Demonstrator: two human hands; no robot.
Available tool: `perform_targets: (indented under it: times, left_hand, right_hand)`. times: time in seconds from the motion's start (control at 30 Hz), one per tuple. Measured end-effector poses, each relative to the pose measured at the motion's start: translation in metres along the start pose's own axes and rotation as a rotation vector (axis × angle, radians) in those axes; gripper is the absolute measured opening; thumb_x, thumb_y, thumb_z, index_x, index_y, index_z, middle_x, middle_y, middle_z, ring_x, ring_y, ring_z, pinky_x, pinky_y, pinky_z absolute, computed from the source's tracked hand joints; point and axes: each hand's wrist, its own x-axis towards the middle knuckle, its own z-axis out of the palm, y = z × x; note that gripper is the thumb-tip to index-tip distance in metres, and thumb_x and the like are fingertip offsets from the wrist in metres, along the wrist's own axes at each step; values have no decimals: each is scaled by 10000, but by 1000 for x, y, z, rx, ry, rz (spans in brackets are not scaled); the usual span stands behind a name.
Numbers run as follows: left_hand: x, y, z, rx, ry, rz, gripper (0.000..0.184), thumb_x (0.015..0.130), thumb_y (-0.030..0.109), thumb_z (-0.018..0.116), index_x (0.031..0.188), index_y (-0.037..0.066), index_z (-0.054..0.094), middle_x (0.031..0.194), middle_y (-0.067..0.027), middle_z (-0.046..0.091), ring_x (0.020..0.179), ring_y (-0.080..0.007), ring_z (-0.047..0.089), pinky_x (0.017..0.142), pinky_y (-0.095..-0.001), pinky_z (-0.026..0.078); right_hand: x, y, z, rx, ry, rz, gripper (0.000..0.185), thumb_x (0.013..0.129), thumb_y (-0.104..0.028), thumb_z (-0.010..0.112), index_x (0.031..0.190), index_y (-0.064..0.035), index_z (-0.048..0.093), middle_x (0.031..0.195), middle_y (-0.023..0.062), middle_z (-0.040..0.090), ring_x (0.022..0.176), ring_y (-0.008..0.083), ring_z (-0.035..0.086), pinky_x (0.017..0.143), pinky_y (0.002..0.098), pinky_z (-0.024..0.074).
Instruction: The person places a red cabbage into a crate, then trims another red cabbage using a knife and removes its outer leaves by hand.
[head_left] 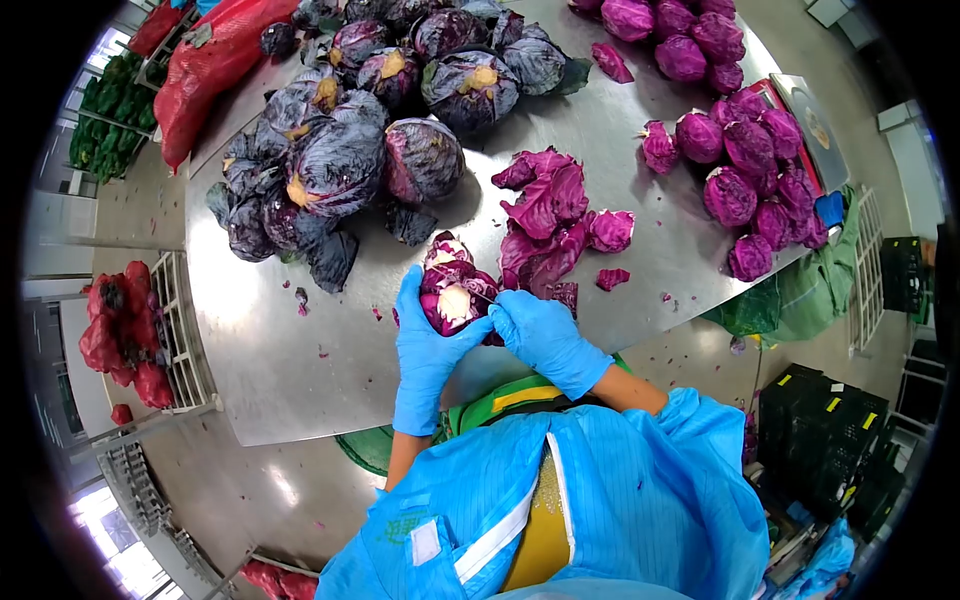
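My left hand (432,345), in a blue glove, is wrapped round the left side of a red cabbage (455,285) whose pale cut core faces up. My right hand (540,335), also gloved, is closed at the cabbage's right side; a thin blade seems to show at its fingertips, but most of what it grips is hidden. Just beyond and to the right, loose purple leaves (545,215) lie on the metal table (350,360). Untrimmed dark cabbages (335,165) are heaped at the upper left. Bright trimmed cabbages (750,145) are piled at the right.
A red mesh sack (205,75) lies along the table's upper left edge. A scale (810,125) stands at the right edge beside green cloth (820,285). Black crates (820,435) are on the floor at the lower right. Red sacks (125,330) are on a rack at the left.
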Motion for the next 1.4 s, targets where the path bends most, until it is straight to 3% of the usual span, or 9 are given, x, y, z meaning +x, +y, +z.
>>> perform_targets:
  times: [0.43, 0.6, 0.7, 0.93, 1.03, 1.13, 1.2, 1.27, 1.4]
  left_hand:
    - [-4, -1, 11, 121, 96, 98, 1138, 546, 341, 909, 1419, -34, 284, 1285, -204, 470, 1171, -310, 514, 989, -400, 440]
    - [-5, -2, 18, 106, 119, 164, 1153, 531, 341, 914, 1423, -31, 285, 1305, -204, 445, 1181, -311, 491, 1003, -419, 419]
    - [-6, -3, 23, 79, 181, 174, 1145, 530, 327, 914, 1423, -30, 291, 1315, -207, 441, 1181, -324, 486, 997, -427, 420]
    - [-32, 8, 29, 314, 236, 406, 1137, 545, 276, 915, 1442, -15, 279, 1411, -202, 370, 1273, -322, 402, 1082, -425, 321]
    - [-28, -6, 17, 166, 148, 363, 1128, 564, 252, 908, 1455, 5, 262, 1442, -191, 348, 1315, -300, 377, 1107, -412, 301]
    - [-37, -9, -15, 224, 11, 339, 1135, 563, 297, 904, 1460, 23, 266, 1439, -212, 358, 1346, -358, 339, 1109, -449, 303]
    - [-43, -25, -26, -283, -46, 9, 1058, 610, 293, 892, 1453, 37, 306, 1416, -179, 410, 1260, -267, 464, 1060, -395, 382]
    - [-41, 15, -33, -221, 62, -256, 967, 661, 274, 871, 1433, 28, 343, 1363, -160, 472, 1180, -224, 530, 1017, -362, 429]
    - [-37, -22, -44, -471, 66, -384, 813, 726, 235, 818, 1392, 32, 398, 1318, -156, 508, 1109, -222, 579, 983, -367, 466]
  right_hand:
    - [23, 1, -9, -145, -302, 41, 216, 920, -276, 527, 855, -70, 531, 703, 168, 611, 580, 359, 623, 505, 452, 501]
    - [29, 15, -13, -451, -67, -226, 139, 878, -207, 533, 808, -94, 574, 677, 95, 592, 516, 276, 625, 445, 416, 500]
    - [22, 12, 0, -502, 13, -150, 105, 869, -199, 540, 803, -129, 582, 665, 58, 570, 516, 221, 626, 407, 387, 481]
    - [43, 57, 7, 44, -37, 303, 421, 918, -446, 567, 938, -25, 574, 736, 202, 639, 634, 425, 613, 600, 521, 495]
    - [36, 59, 26, 416, 116, 333, 406, 868, -394, 678, 982, -21, 566, 710, 125, 637, 543, 302, 605, 515, 432, 487]
    - [43, 56, 13, 1035, -71, 834, 366, 821, -279, 758, 1029, -45, 568, 724, 32, 601, 507, 154, 552, 449, 317, 445]
    - [40, 36, 8, 1019, -41, 749, 343, 812, -218, 767, 1059, -58, 589, 716, 11, 575, 503, 74, 488, 430, 252, 402]
    - [33, 21, 15, 918, -8, 605, 353, 807, -234, 771, 1056, -46, 604, 720, 22, 586, 530, 80, 494, 463, 266, 428]
    - [34, 15, 4, 626, 118, 287, 278, 799, -232, 765, 906, -17, 625, 742, 61, 617, 623, 104, 526, 581, 301, 479]
